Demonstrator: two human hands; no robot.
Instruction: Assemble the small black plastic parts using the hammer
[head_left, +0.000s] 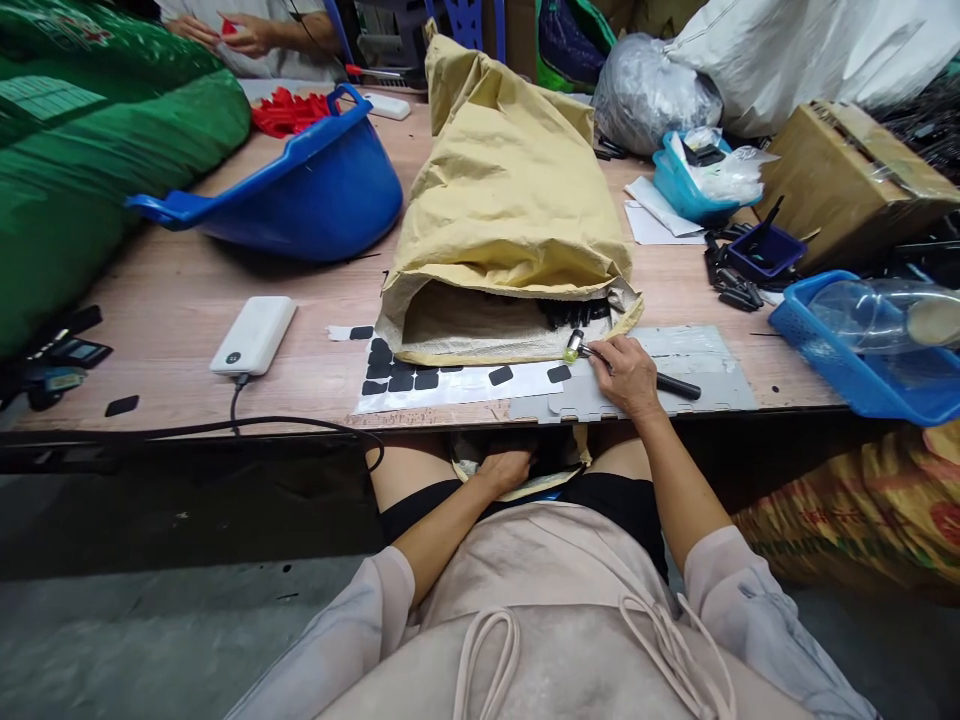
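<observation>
My right hand (625, 374) is wrapped round a small hammer (574, 344) with a metal head, a yellowish face and a black grip (679, 386). It rests over a grey plate (694, 360) at the table's front edge. My left hand (510, 468) reaches into an open bag (541, 487) on my lap, its fingers hidden inside. In front of the hammer, the mouth of a big yellow sack (517, 210) lies open toward me, with black pieces (577, 311) inside. A white sheet (465, 390) beside the plate bears several black rounded pads (401, 377).
A blue basin (315, 190) and a white power bank (255, 335) with its cable stand left. To the right are a blue basket (840, 370), a purple tray (765, 255) and a cardboard box (855, 190). Across the table, another person's hands (247, 35) hold something red.
</observation>
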